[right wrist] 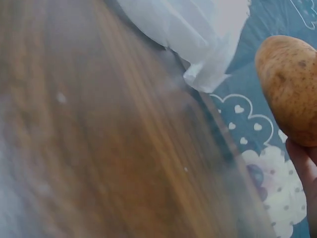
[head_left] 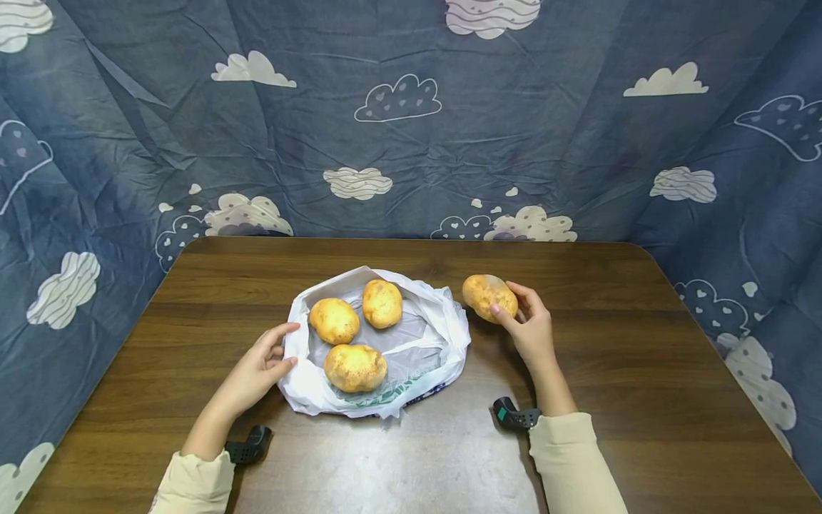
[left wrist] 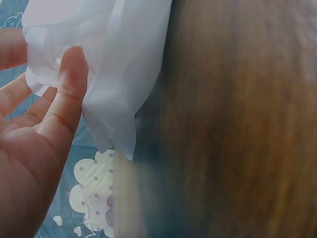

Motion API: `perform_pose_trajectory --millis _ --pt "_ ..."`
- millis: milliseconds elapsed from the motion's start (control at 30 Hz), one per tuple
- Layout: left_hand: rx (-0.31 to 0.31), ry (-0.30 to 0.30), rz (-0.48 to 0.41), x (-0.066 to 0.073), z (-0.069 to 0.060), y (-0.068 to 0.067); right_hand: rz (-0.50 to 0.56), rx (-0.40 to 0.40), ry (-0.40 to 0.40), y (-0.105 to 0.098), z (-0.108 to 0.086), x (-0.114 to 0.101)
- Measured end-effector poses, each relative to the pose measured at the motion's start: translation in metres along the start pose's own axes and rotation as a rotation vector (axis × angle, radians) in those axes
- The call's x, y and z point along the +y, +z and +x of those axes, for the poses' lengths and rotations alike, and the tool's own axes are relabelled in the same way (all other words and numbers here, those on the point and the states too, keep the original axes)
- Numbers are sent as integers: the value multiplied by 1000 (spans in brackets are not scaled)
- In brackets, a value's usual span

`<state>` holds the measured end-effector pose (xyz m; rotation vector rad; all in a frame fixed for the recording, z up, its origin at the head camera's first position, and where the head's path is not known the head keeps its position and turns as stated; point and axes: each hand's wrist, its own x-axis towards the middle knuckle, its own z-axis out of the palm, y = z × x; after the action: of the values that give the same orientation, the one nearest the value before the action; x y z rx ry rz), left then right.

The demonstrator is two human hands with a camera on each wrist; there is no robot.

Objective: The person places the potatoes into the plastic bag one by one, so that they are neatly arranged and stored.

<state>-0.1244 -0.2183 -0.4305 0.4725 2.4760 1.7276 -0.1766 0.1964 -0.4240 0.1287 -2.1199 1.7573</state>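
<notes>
A white plastic bag (head_left: 302,392) lies spread open on the table, its rim raised around three potatoes: one on the left (head_left: 335,320), one at the back (head_left: 382,303) and one in front (head_left: 355,368). At the bag's left rim, my left hand (head_left: 257,368) holds the plastic between thumb and fingers. The left wrist view shows the thumb (left wrist: 73,74) lying against the white plastic (left wrist: 116,74). Right of the bag, my right hand (head_left: 531,325) grips another potato (head_left: 489,297) above the table. That potato (right wrist: 292,89) is partly cut off in the right wrist view.
The dark wooden table (head_left: 642,371) extends around the bag on all sides. Behind it hangs a blue cloth (head_left: 398,157) with a cloud pattern. Each wrist wears a black device, one on the left (head_left: 250,444) and one on the right (head_left: 514,414).
</notes>
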Motion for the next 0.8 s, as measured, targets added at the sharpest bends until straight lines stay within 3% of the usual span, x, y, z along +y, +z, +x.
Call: perform_pose_trajectory --millis 367,800 --pt "2 -2 -2 0 0 0 20 -54 -103 14 -4 -17" --pt "2 0 15 1 0 0 53 -181 -213 37 -15 -45"
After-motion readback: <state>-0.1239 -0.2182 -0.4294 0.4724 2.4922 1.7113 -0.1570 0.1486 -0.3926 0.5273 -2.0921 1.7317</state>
